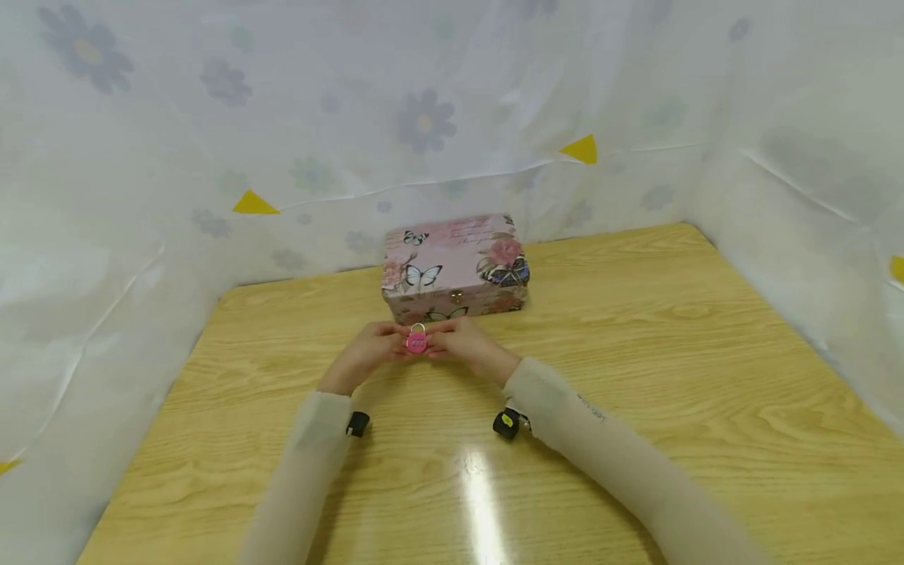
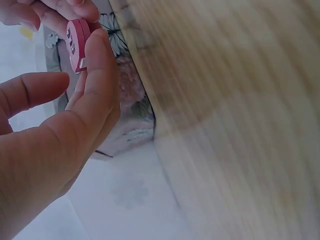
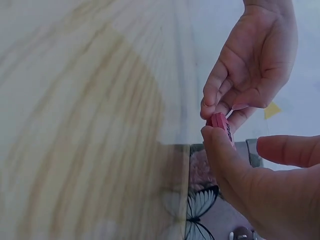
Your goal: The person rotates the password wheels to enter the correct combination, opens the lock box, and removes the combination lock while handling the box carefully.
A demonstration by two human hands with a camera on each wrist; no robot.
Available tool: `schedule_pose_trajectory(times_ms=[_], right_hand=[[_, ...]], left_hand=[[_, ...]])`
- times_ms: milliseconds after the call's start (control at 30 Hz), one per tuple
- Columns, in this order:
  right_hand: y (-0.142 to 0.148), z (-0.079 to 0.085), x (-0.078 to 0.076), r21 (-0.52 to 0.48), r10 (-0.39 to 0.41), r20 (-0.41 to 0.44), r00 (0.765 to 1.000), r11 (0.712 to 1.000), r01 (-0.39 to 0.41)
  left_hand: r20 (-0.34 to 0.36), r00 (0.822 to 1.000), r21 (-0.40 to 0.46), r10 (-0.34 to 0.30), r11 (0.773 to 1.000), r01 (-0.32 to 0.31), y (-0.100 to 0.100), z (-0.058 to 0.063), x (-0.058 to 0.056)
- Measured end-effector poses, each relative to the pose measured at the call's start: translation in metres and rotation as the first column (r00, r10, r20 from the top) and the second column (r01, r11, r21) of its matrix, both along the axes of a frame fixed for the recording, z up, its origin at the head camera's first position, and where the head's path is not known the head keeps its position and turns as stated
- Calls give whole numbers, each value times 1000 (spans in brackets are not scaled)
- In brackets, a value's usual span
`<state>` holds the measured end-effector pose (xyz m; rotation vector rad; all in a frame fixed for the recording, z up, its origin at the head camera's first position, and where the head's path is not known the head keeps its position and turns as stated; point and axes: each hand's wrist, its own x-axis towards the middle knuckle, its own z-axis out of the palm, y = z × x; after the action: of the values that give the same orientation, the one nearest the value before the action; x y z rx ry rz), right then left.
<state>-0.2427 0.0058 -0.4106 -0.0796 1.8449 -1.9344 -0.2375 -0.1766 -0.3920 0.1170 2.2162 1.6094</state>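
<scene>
A pink combination padlock (image 1: 417,343) with number dials and a silver shackle is held between both hands, in front of the box. The fingers of my left hand (image 1: 370,348) support it from the left; in the left wrist view its thumb stands apart from the padlock (image 2: 76,46). My right hand (image 1: 468,347) holds the other side with its fingertips, its thumb also away from the padlock (image 3: 219,121) in the right wrist view. Fingers partly hide the padlock's sides. Just behind is a pink box (image 1: 452,251) printed with flowers and butterflies, its lid down and a metal clasp (image 1: 457,297) in front.
The box stands near the far edge of a wood-grain table (image 1: 636,329). White flowered sheeting (image 1: 424,173) encloses the back and sides, with yellow triangles (image 1: 256,203) on it. Black wrist straps (image 1: 505,424) hang below the sleeves.
</scene>
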Motion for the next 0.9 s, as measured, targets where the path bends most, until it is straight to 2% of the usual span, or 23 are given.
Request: schedule_pose_trajectory(times_ms=[133, 300, 533, 900], right_hand=[[-10, -3, 0, -37, 14, 40, 999, 999, -12], [-26, -7, -3, -59, 26, 82, 996, 998, -21], [-45, -4, 0, -48, 87, 74, 993, 995, -84], [-65, 0, 2, -46, 124, 84, 989, 992, -121]], left_hand=[[7, 1000, 7, 0, 1000, 0, -12, -2, 3], [35, 999, -7, 30, 1000, -29, -24, -3, 4], [35, 997, -59, 64, 996, -61, -39, -4, 5], [29, 996, -154, 86, 985, -81, -53, -2, 6]])
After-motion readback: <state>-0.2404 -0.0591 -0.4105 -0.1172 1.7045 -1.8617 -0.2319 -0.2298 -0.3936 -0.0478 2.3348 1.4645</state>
